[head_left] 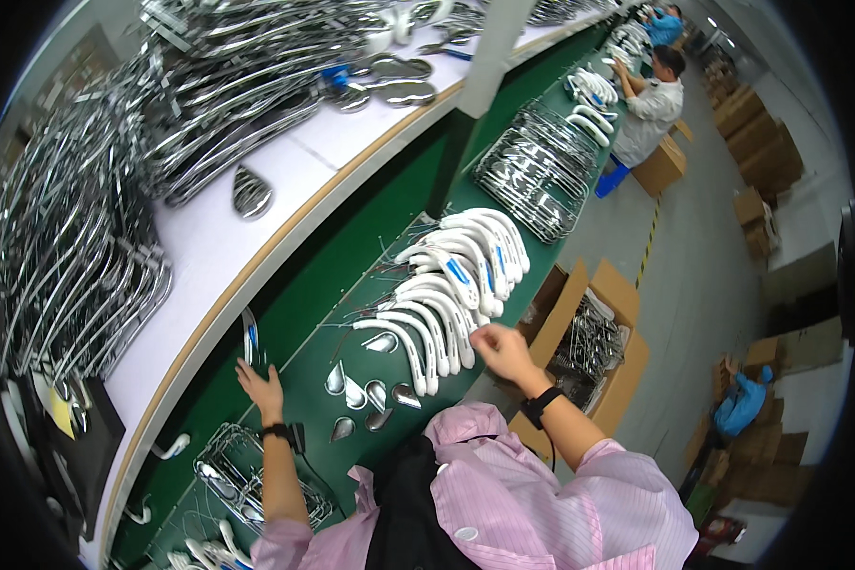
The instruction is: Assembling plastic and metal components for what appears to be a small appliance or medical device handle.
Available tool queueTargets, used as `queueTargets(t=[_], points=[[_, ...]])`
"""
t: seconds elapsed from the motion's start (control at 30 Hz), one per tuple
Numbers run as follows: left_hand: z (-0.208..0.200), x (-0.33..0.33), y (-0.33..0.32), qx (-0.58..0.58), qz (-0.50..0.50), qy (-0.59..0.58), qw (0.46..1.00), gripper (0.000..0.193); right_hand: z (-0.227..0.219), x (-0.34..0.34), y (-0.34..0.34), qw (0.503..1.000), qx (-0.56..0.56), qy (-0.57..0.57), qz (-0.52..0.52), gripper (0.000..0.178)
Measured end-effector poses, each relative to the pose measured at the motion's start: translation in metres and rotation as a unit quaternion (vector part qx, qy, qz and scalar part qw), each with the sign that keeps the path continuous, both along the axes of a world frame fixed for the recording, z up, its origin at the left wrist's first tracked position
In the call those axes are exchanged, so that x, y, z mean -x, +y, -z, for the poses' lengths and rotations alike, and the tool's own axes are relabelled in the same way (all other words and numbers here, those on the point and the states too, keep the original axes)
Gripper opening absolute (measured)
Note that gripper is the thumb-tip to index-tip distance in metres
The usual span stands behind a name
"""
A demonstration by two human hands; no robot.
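My left hand [262,389] is open over the green bench, fingers spread and nothing in them. Just beyond its fingertips lies a slim curved part with a blue strip [250,334]. My right hand [503,351], fingers curled, is at the near ends of a row of white curved handle-like parts [427,332]; what it grips, if anything, is hidden. Thin wires stick out from the far ends of these parts, and some carry blue film. Between my hands lie several shiny teardrop-shaped metal covers [375,394].
A shelf [304,152] on the left bears heaps of chrome curved tubes [76,237]. Wire baskets stand on the bench, one far [532,171], one near [242,475]. An open carton [627,366] of metal parts stands at right. A co-worker [651,104] sits farther along.
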State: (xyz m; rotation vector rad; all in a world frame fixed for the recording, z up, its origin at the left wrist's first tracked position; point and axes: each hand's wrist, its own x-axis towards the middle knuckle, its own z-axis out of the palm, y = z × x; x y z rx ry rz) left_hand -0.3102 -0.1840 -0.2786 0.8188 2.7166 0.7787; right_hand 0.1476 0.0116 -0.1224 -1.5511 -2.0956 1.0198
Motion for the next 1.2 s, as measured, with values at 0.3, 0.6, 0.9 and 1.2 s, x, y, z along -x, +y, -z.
queueTargets(t=[0.3,0.6,0.9,1.2], points=[[-0.113,-0.169,-0.068,-0.108,-0.101,-0.182,0.972,0.069,0.032,-0.115,0.257,0.967,-0.138,-0.192,0.096,0.065],[-0.189,-0.300,0.000,-0.146,-0.179,-0.169,0.958,0.057,0.050,-0.156,0.364,0.963,-0.189,-0.192,0.009,0.075],[-0.240,-0.338,0.117,-0.195,0.047,-0.082,0.976,0.056,-0.034,-0.189,0.377,0.945,-0.291,-0.145,-0.032,0.070],[-0.353,-0.371,0.188,-0.131,0.382,0.206,0.891,0.075,-0.243,-0.123,0.224,0.904,-0.004,-0.040,-0.425,0.056]])
